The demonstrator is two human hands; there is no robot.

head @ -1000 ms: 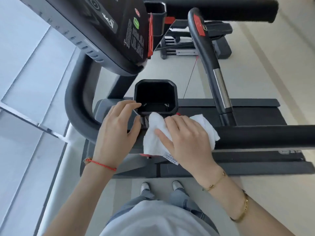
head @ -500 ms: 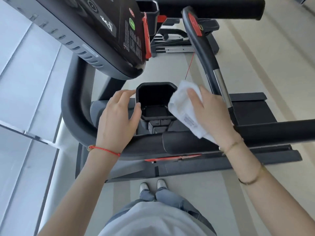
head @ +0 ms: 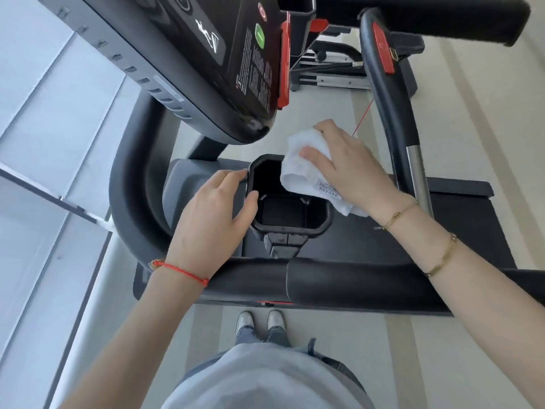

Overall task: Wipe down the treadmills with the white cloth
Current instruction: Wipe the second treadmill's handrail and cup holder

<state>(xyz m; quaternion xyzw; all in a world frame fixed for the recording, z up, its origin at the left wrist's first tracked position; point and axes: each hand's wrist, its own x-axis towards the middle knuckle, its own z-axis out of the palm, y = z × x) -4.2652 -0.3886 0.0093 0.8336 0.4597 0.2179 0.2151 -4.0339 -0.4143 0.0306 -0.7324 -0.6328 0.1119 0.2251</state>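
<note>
The white cloth (head: 300, 169) lies draped over the far right rim of the black cup holder (head: 290, 228) on the treadmill. My right hand (head: 351, 169) grips the cloth, thumb on top, and presses it against that rim. My left hand (head: 212, 214) holds the cup holder's left edge, with fingers and thumb curled round the rim. The black console (head: 206, 63) with a green button hangs above and to the left. A padded black handlebar (head: 324, 286) crosses in front of me, under both forearms.
A curved black side handle (head: 386, 93) with a red pad and a steel section rises at the right. A red safety cord (head: 364, 119) runs beside it. More gym equipment (head: 330, 75) stands beyond. A pale wall (head: 50, 143) lies to the left, and my shoes (head: 261, 320) are on the floor below.
My right hand lifted the cloth off the handlebar and carried it up onto the cup holder's far right rim. My left hand stayed on the holder's left edge.
</note>
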